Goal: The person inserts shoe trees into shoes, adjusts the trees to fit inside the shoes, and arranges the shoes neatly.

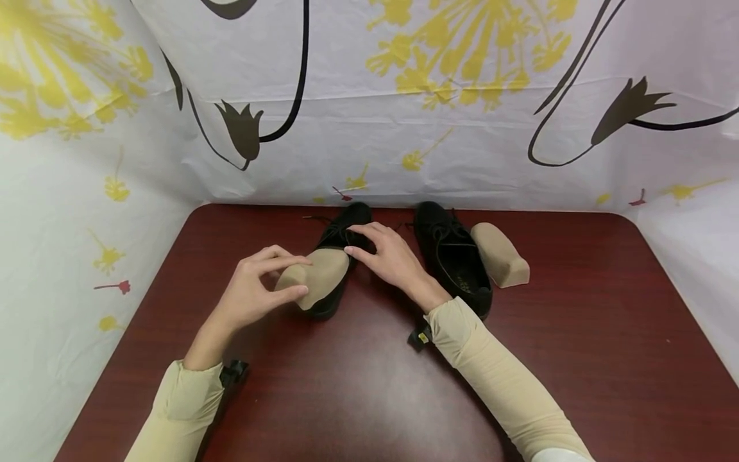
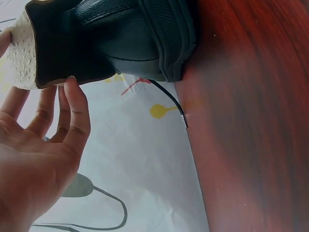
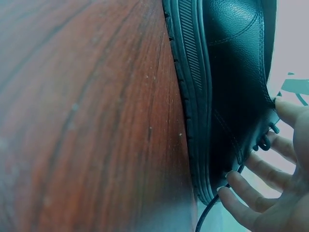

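My left hand (image 1: 254,289) pinches a beige moulded shoe insert (image 1: 323,273) between thumb and fingers. The insert lies over the opening of the left black lace-up shoe (image 1: 329,305), its rounded end toward the laces. In the left wrist view, the insert (image 2: 23,53) shows a speckled edge, with fingertips along its rim. My right hand (image 1: 389,253) is at the front of the same shoe, fingers loosely spread over the laces. In the right wrist view, its fingertips rest along the upper of the shoe (image 3: 236,87), the thumb by the opening's edge.
A second black shoe (image 1: 424,224) stands to the right, its opening facing up. Against its right side a second beige insert (image 1: 499,253) lies on the dark red table (image 1: 589,333). A white patterned cloth (image 1: 346,147) hangs behind the table and at both sides.
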Demonstrator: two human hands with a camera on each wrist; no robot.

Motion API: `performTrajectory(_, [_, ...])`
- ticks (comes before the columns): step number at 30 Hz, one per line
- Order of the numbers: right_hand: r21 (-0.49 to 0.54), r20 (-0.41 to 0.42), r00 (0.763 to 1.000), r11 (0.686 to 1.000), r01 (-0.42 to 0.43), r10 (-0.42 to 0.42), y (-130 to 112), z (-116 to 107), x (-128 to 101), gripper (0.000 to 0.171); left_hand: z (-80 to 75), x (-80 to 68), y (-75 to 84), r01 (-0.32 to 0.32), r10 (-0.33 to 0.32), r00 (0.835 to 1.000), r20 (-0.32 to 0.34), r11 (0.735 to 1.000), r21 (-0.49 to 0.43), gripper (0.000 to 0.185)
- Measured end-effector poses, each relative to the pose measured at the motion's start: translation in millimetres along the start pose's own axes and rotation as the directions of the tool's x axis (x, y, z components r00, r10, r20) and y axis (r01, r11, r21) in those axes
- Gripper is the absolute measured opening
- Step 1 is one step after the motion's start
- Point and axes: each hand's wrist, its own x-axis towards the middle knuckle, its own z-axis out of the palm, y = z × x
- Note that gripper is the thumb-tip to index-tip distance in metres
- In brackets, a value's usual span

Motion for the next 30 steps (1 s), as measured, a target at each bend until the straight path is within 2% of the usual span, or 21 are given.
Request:
performTrajectory(9, [-0.008, -0.007, 1.0, 1.0, 0.029, -0.03, 0, 2, 1, 0.05, 5.4, 2.3, -8.8, 0.014, -0.014, 1.0, -0.008, 1.0, -0.012, 0.039])
performTrajectory(24, [0.002, -0.027, 0.999, 1.0, 0.027, -0.027, 1, 4, 2, 0.05, 6.2, 9.8, -11.4, 0.021, -0.021, 0.999, 0.024, 1.0, -0.01, 0.039])
performTrajectory(30, [0.009, -0.023, 1.0, 1.0, 0.02, -0.02, 0, 3, 2, 0.05, 8.5, 10.9, -11.0, 0.014, -0.014, 1.0, 0.004, 1.0, -0.007, 0.041])
